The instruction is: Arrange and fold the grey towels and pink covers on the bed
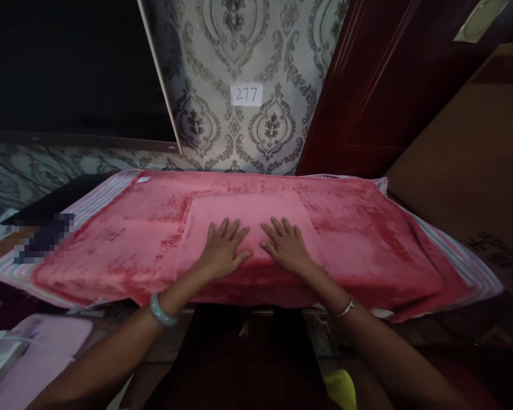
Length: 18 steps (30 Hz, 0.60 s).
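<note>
A large pink-red plush towel (pixel 359 228) with striped ends lies spread over a long surface. At its middle is a paler pink square piece (pixel 243 208); whether it is a separate cloth laid flat on top, I cannot tell. My left hand (pixel 223 250) rests palm down on the left part of this square, fingers spread and pointing away from me. Opposite it, my right hand (pixel 288 247) lies palm down as well, fingers apart. Nothing is held in either hand, and a gap of pink fabric separates them.
A dark television screen (pixel 77 68) stands at the back left. Patterned wallpaper bears a paper marked 277 (pixel 247 94). On the right are a dark red door (pixel 367 85) and a cardboard box (pixel 474 154). A white power strip (pixel 0 356) sits at lower left.
</note>
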Each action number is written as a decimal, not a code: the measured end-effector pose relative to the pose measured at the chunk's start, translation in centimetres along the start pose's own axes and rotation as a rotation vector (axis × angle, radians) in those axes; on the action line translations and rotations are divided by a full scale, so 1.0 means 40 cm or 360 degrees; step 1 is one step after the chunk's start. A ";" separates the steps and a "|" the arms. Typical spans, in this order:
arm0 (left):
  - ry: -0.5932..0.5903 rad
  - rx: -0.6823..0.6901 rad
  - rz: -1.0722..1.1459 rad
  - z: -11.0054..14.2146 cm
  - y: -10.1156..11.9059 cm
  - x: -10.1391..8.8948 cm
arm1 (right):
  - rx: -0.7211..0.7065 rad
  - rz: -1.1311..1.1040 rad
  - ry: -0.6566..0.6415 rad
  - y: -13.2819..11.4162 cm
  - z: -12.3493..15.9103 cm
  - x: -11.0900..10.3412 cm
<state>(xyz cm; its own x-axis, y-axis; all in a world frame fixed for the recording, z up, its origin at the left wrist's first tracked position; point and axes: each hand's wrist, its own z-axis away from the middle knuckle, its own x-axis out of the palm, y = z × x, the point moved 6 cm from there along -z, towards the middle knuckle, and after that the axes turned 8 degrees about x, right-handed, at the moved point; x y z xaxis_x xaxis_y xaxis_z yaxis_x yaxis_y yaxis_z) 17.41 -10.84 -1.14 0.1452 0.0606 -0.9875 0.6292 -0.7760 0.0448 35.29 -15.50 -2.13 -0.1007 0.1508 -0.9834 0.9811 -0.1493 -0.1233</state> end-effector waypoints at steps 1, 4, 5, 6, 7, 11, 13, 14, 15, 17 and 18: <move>0.0013 -0.0003 0.0001 0.012 0.013 0.018 | 0.0006 0.0013 0.0007 -0.003 0.011 0.014; 0.0057 -0.0025 -0.0019 0.027 0.023 0.054 | 0.0009 0.0034 0.0081 -0.002 0.024 0.045; 0.0056 -0.0025 -0.0029 0.027 0.023 0.061 | 0.0007 0.0033 0.0095 -0.001 0.025 0.052; 0.0045 -0.0026 -0.0035 0.026 0.022 0.066 | 0.0004 0.0030 0.0102 0.000 0.025 0.058; 0.0025 -0.0026 -0.0037 0.025 0.020 0.069 | 0.0001 0.0026 0.0104 0.001 0.024 0.062; -0.0049 -0.0019 -0.0033 0.021 0.019 0.074 | -0.0020 0.0008 0.0097 -0.001 0.025 0.067; -0.0046 -0.0019 -0.0041 0.021 0.018 0.074 | -0.0021 -0.0005 0.0105 -0.003 0.026 0.065; -0.0032 -0.0020 -0.0048 0.022 0.018 0.073 | -0.0021 -0.0010 0.0112 -0.004 0.026 0.064; -0.0015 -0.0019 -0.0054 0.022 0.018 0.071 | -0.0018 -0.0012 0.0118 -0.005 0.026 0.064; 0.0013 -0.0017 -0.0063 0.022 0.018 0.068 | -0.0007 -0.0009 0.0128 -0.006 0.024 0.063; 0.0021 -0.0017 -0.0065 0.021 0.018 0.066 | -0.0005 -0.0005 0.0130 -0.006 0.022 0.062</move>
<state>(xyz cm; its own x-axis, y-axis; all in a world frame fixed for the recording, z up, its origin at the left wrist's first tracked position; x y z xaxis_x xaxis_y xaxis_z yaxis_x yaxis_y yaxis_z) 17.60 -11.77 -3.85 0.1294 0.1003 -0.9865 0.6429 -0.7659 0.0064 34.67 -15.96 -4.66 -0.0899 0.2304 -0.9689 0.9814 -0.1454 -0.1257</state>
